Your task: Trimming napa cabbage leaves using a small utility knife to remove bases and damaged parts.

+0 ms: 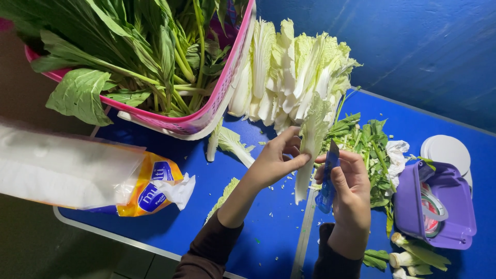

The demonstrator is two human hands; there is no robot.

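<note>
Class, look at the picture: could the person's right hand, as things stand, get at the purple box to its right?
Probably yes, but not freely. The right hand has its grip closed on a blue knife, so it is occupied. The purple box sits close by, with only a pile of green leaves lying between them on the blue table.

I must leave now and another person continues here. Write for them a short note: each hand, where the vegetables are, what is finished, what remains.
Left hand: pinches a napa cabbage leaf upright over the blue table.
Right hand: grips a blue-handled knife next to that leaf.
Things: stack of separated cabbage leaves leaning behind, pink basket of leafy greens top left, chopped greens at the right, cut stem ends bottom right, purple container beside them.
Done: some greens trimmed, scraps on table.
Left: the held leaf and the stack look uncut.
</note>
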